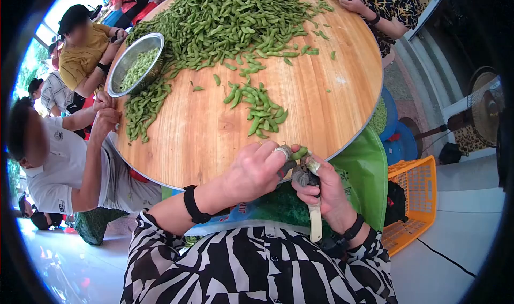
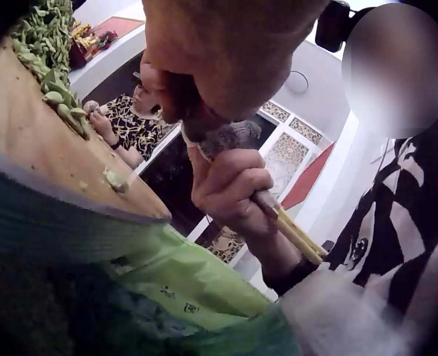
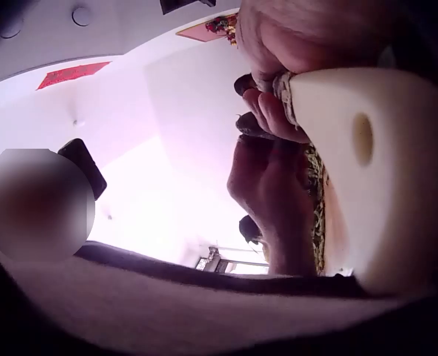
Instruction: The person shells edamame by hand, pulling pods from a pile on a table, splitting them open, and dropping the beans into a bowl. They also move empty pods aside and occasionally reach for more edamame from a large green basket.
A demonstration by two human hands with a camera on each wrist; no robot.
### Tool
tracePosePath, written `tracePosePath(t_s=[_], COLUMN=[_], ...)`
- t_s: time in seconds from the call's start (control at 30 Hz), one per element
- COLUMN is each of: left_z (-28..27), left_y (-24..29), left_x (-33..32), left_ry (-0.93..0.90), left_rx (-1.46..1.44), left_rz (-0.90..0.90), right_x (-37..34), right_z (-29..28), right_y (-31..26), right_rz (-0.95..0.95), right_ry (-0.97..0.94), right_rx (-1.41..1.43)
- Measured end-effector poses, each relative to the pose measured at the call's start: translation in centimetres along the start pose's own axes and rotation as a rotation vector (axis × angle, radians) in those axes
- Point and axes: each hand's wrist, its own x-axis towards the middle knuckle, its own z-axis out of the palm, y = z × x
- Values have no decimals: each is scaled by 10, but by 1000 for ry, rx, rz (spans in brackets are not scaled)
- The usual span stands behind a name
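My left hand (image 1: 250, 170) is at the table's near edge, its curled fingers pinching a green soybean pod (image 1: 300, 153). Grey wrapping covers some of its fingertips. Right beside it, my right hand (image 1: 330, 189) grips a tool by its cream handle (image 1: 316, 223), which points down toward my body. In the right wrist view the handle (image 3: 337, 111) has a hole near its end; its working end is hidden by the fingers. The right thumb and fingers, also wrapped, meet the left fingers at the pod. A small pile of pods (image 1: 259, 108) lies in front of my hands.
A large heap of pods (image 1: 230, 20) covers the far part of the round wooden table (image 1: 321, 100). A metal colander (image 1: 113, 84) with shelled beans stands at left. People sit around. A green bag (image 1: 369, 170) hangs at the edge; an orange crate (image 1: 423, 191) stands right.
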Motion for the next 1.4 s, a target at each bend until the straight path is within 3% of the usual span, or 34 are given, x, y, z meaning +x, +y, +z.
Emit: tracePosePath(t_s=[0.07,0.1,0.17,0.3,0.37,0.4,0.47,0.53,0.6,0.67,0.7,0.77,0.9,0.97,1.1,1.17,1.3,1.4], left_z=[3,6,13,17,12,12,12,9,7,6,6,7,15,20,13,16,14,20], left_y=[-6,-8,-10,-4,2,2,2,-1,-3,-4,-2,2,3,3,7,9,15,16], left_x=[2,0,-3,2,8,9,9,9,5,2,1,2,-6,-9,-10,-14,-14,-19], left_ry=[37,36,54,128,124,128,83,7,-73,-167,-168,-226,-210,-171,-258,-229,-311,-300], left_rx=[-288,-289,-628,-888,-1188,-1188,-1303,-1360,-1416,-1680,-1681,-1216,-980,-800,-775,-645,-646,-720], left_rz=[-74,-75,-286,-384,-666,-666,-810,-883,-960,-1059,-1061,-905,-731,-534,-584,-425,-481,-479], right_x=[0,1,2,0,0,0,-1,-6,-11,-12,-12,-12,-7,-6,-7,-9,-10,-14], right_z=[1,2,5,16,15,14,15,21,11,10,11,12,13,14,6,8,-4,-7], right_y=[1,1,-1,-6,-8,-9,-9,-11,-18,-20,-20,-20,-6,-5,-8,-9,-2,-1], right_rz=[-12,-28,-43,-44,-49,-56,-61,-132,-113,-109,-108,-187,-392,-524,-539,-588,-727,-632], right_ry=[3,1,-4,19,18,25,32,138,100,93,95,203,316,360,279,236,194,205], right_rx=[-16,-31,-48,-41,-43,-47,-50,-297,-390,-489,-488,-915,-1119,-1337,-1411,-1632,-1771,-1766])
